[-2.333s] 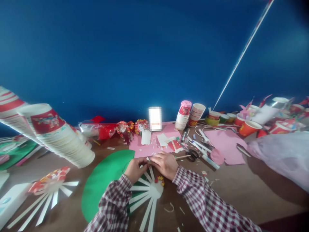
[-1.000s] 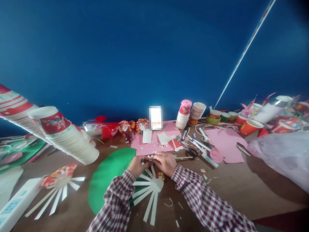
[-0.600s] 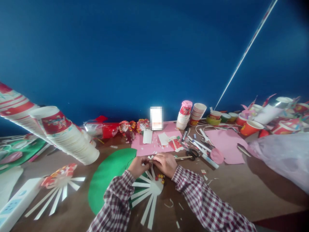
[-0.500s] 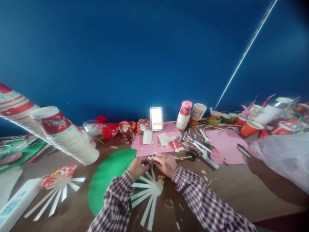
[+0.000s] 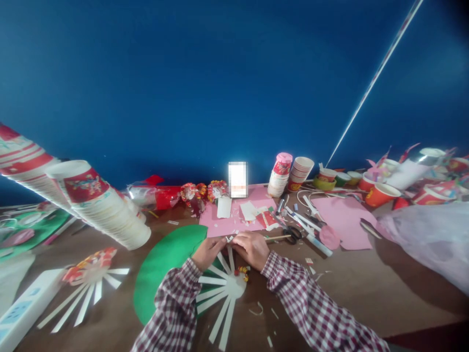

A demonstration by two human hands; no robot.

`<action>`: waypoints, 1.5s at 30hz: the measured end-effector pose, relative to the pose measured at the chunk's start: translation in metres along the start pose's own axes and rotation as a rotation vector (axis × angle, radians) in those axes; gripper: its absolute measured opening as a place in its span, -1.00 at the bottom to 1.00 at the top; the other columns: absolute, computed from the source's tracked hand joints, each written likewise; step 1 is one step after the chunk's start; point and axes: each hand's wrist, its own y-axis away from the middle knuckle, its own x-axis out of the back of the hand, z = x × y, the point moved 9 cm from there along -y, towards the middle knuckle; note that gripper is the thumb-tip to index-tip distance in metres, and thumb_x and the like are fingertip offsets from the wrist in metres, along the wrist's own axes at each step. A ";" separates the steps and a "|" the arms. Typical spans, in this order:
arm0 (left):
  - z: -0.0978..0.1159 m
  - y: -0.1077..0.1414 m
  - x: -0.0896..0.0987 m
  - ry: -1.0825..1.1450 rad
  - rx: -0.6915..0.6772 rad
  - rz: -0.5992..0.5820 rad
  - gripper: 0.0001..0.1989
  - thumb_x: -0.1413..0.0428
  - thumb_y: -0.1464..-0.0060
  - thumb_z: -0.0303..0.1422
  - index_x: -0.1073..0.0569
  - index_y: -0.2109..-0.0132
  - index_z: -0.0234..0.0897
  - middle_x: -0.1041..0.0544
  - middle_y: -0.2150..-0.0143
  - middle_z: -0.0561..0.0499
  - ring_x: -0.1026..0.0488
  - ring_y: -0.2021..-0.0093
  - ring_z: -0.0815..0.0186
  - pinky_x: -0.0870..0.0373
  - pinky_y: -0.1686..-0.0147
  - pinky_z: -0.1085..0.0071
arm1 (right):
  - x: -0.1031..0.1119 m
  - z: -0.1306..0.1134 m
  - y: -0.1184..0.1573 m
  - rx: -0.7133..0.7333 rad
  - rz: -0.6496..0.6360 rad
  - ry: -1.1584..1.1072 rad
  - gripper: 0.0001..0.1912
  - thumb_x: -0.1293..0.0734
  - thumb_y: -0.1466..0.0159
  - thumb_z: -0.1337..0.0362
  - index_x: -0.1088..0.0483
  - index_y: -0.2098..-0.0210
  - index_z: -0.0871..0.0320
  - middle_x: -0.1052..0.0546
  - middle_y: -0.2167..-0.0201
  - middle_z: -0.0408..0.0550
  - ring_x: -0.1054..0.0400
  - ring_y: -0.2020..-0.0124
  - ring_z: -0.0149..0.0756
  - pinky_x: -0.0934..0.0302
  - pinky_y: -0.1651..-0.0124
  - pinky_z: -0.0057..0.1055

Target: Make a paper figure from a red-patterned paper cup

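A white paper piece cut into long strips round a disc (image 5: 235, 286) lies between my forearms, with small red and yellow bits on its upper edge. My left hand (image 5: 209, 253) pinches the end of one upper strip. Just right of it, my right hand (image 5: 252, 249) has its fingers curled at the tip of a neighbouring strip, and a thin wooden stick (image 5: 277, 238) sticks out beside it. The fingertips nearly meet. Under the left forearm is a green paper round (image 5: 157, 276).
Tall stacked paper cups (image 5: 106, 210) lean at the left, above a second strip-cut cup (image 5: 90, 276) and a power strip (image 5: 27, 308). Scissors (image 5: 293, 234), pens and pink paper (image 5: 342, 222) lie beyond my right hand. A plastic bag (image 5: 432, 239) bulges at the right.
The white strip piece has shifted slightly left. My left hand's fingers have straightened somewhat and moved a little left, widening the gap between the hands.
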 end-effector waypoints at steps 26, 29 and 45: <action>-0.010 0.000 -0.004 0.051 -0.032 0.034 -0.67 0.05 -0.02 -0.19 -0.39 0.51 -0.35 -0.40 0.56 0.04 -0.31 0.47 0.38 -0.22 0.44 0.51 | -0.004 0.003 -0.001 -0.023 0.015 0.025 -0.80 -0.18 -0.27 0.23 -0.41 0.32 0.14 -0.49 0.37 -0.07 -0.33 0.31 -0.38 -0.15 0.25 -0.48; -0.012 0.000 -0.004 0.036 -0.027 0.039 -0.67 0.04 -0.02 -0.19 -0.40 0.51 -0.35 -0.42 0.55 0.04 -0.31 0.47 0.38 -0.22 0.43 0.51 | -0.005 0.005 0.000 -0.035 0.012 0.027 -0.83 -0.20 -0.25 0.24 -0.41 0.33 0.14 -0.49 0.38 -0.08 -0.33 0.32 -0.39 -0.15 0.25 -0.49; -0.014 0.000 -0.003 0.002 -0.034 0.094 -0.77 -0.01 0.02 -0.28 -0.44 0.47 -0.35 -0.47 0.52 0.02 -0.35 0.46 0.37 -0.24 0.42 0.51 | -0.006 0.004 -0.002 -0.020 -0.043 0.033 -0.81 -0.19 -0.26 0.23 -0.39 0.34 0.15 -0.47 0.39 -0.10 -0.31 0.34 -0.39 -0.12 0.28 -0.51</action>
